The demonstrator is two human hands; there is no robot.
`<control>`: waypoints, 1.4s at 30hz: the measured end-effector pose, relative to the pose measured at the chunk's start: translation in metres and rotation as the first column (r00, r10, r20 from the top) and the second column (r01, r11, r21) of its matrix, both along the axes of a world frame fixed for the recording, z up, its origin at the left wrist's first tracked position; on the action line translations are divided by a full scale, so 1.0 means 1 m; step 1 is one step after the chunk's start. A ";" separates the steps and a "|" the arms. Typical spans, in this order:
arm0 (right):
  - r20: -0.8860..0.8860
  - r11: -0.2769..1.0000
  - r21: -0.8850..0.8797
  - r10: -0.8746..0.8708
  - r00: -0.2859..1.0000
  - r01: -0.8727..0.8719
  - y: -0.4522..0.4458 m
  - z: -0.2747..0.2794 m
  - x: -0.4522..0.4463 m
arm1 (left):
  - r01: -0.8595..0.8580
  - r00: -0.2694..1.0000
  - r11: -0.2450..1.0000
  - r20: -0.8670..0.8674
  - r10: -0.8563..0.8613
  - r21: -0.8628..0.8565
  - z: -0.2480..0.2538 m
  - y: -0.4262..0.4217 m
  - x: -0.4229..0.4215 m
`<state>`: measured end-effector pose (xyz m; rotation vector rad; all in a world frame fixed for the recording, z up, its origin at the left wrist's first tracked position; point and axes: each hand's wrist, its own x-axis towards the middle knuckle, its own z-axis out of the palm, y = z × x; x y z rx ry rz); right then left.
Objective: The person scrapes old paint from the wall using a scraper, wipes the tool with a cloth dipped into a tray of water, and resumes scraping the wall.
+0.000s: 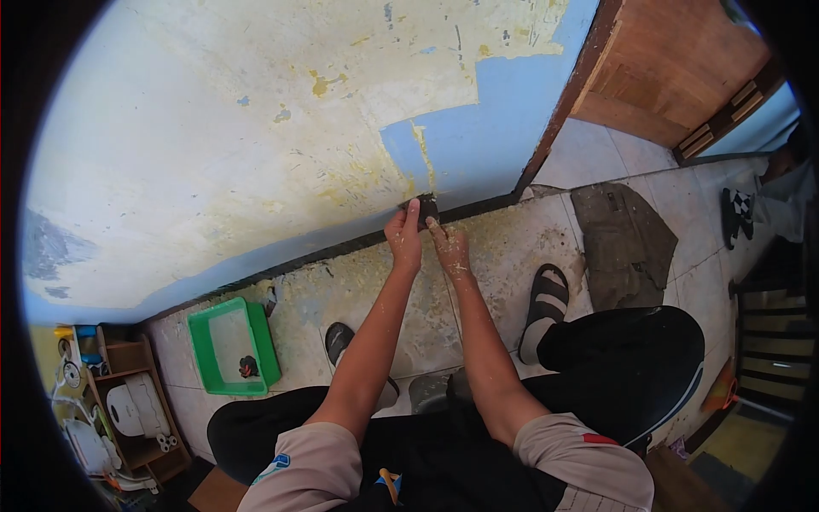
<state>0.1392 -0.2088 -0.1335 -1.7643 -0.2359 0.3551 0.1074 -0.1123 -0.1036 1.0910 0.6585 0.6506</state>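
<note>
Left hand [404, 239] and right hand [453, 251] grip a dark flat tool [428, 207] low against the wall [213, 128]; most looks stripped; blue paint [519, 96] is left along the bottom and at right.

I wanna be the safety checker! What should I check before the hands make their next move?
1. Left hand and right hand both on the dark flat piece: ok.
2. Edge of that piece touching the wall: cannot tell, because the fingers and the angle hide it.
3. Floor near the hands free of paint flakes: not ok, lots are scattered there.
4. Sandals on both feet, left sandal and right sandal: ok.
5. Green tray clear of the left foot: ok, there's a gap between them.
</note>
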 end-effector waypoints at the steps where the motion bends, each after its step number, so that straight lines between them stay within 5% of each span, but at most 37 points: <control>1: -0.076 1.000 -0.017 0.025 0.997 -0.026 -0.001 0.006 0.005 | 0.009 1.000 1.000 0.004 -0.009 0.007 0.000 0.002 0.001; 24: -0.243 0.989 0.134 -0.021 0.970 0.055 0.019 0.030 -0.019 | -0.157 0.983 0.975 -0.070 0.170 0.157 0.050 -0.007 -0.002; 26: -0.142 0.951 0.300 -0.029 0.989 0.071 0.020 0.060 -0.012 | -0.110 0.985 0.963 -0.100 0.138 0.246 0.066 -0.005 -0.002; 29: -0.043 0.993 0.117 0.011 0.999 -0.006 0.015 0.068 0.004 | -0.154 0.988 0.977 0.010 0.154 0.146 0.082 -0.007 0.006; 35: -0.037 0.960 0.280 0.000 0.999 0.010 0.021 0.066 -0.011 | -0.161 0.987 0.965 0.020 0.160 0.209 0.082 -0.005 0.001; 42: -0.121 0.974 0.227 0.015 0.993 0.013 0.013 0.026 -0.015 | -0.090 0.992 0.993 -0.080 0.096 0.075 0.059 -0.007 -0.007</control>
